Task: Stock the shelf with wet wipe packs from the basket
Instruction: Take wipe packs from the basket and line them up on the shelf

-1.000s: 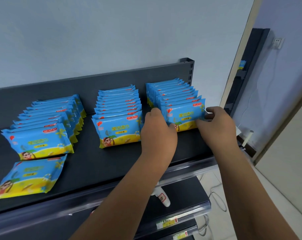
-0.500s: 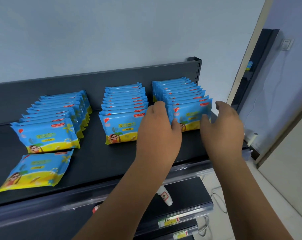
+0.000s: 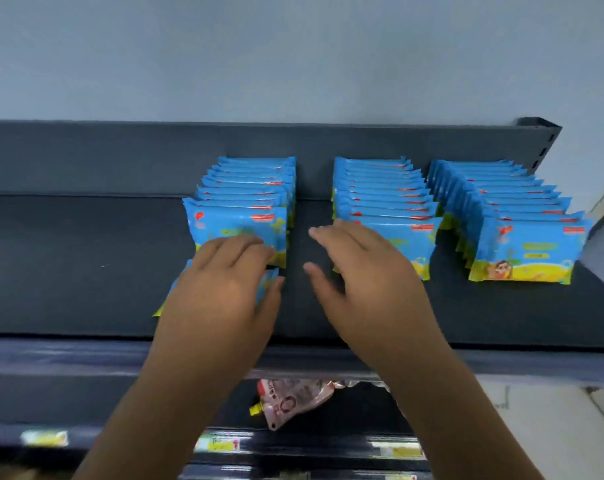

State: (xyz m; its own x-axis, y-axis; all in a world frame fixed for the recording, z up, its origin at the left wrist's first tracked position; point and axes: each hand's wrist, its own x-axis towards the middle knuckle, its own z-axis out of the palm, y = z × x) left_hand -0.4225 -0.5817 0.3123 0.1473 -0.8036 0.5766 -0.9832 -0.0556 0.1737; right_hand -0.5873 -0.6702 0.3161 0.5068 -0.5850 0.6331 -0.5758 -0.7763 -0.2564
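These packs are looking light and soft to me: thin glossy film around a damp wad. I am expecting them to sag if lifted by one corner and to slide over each other. The safest hold, I am judging, is across the short sides, thumb on one edge and fingers on the other, or a flat palm from above for pushing.

The left grip [image 3: 221, 299] is lying released, fingers fairly straight, on top of a loose pack [image 3: 271, 276] that is resting flat on the shelf [image 3: 86, 271]. Its fingertips are touching the front pack of the left row [image 3: 241, 202] just beyond it. The right grip [image 3: 366, 282] is also spreading released and holding nothing. It is either hovering over or brushing the front of the middle row [image 3: 383, 195]; I cannot tell which. The right row [image 3: 508, 216] is standing well off to that grip's right.

Each pack is showing bright blue with a yellow band along the bottom, a red tag and a cartoon figure. The rows are standing on edge, leaning back. The basket is not showing.
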